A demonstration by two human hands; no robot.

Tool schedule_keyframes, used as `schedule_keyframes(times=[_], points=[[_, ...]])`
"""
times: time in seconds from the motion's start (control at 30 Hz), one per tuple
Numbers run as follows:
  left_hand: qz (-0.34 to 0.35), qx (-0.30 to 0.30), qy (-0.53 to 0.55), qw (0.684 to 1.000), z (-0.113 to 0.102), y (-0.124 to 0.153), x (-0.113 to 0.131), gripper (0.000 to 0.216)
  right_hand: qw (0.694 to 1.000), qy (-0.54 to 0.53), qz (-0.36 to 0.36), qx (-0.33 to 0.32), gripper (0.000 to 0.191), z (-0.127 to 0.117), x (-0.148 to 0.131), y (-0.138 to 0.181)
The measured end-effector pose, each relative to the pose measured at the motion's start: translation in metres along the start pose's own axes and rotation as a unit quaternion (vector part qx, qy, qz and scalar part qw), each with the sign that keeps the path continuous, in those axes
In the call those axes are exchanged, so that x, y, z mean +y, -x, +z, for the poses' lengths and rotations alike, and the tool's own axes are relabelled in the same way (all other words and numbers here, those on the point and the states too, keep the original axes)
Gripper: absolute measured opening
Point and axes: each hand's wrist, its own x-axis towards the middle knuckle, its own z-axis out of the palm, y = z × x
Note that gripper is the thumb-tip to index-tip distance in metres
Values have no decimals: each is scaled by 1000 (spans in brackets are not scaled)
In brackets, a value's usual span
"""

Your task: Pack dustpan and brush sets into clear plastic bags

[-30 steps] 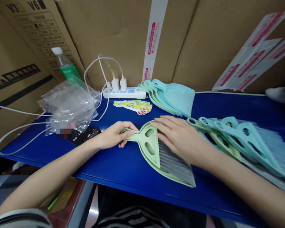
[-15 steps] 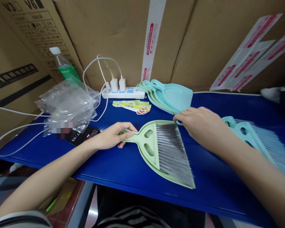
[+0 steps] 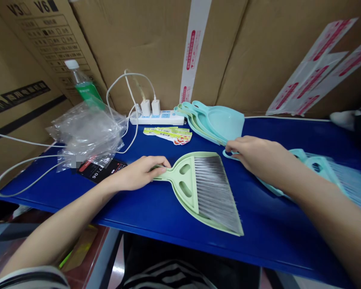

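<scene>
My left hand (image 3: 144, 172) is closed around the handle of a pale green dustpan (image 3: 212, 226). A green brush with grey bristles (image 3: 218, 190) lies nested in that pan, bristles toward the right. My right hand (image 3: 252, 156) pinches a light-blue looped handle (image 3: 230, 156). The body of that piece is mostly hidden behind my hand and forearm; a light-blue edge (image 3: 270, 187) shows below. To the right, partly covered by my forearm, lies a light-blue brush (image 3: 333, 176). Beyond my right hand, blue and green dustpans (image 3: 225, 122) lie stacked against the cardboard.
A white power strip (image 3: 171, 119) with plugged chargers stands at the back, near printed paper strips (image 3: 168, 134). On the left are clear plastic bags (image 3: 87, 128), a bottle (image 3: 88, 90), looping white cables and a phone (image 3: 99, 170). Cardboard (image 3: 153, 44) borders the blue table (image 3: 168, 216).
My right hand has shifted slightly right with the blue handle, and a blue edge now shows below it. The green dustpan and brush in my left hand have moved slightly left.
</scene>
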Motion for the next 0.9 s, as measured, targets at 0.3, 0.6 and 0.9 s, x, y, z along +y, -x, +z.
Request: schedule_keyframes(times=[0.3, 0.6, 0.9], points=[[21, 16, -52, 998, 7, 3, 3, 25, 998, 41, 38, -13, 26, 0, -10, -5], [12, -9, -130, 991, 12, 7, 6, 28, 994, 82, -27, 61, 25, 1, -11, -6], [9, -18, -152, 988, 13, 9, 10, 27, 987, 67, -144, 8, 39, -5, -52, -59]])
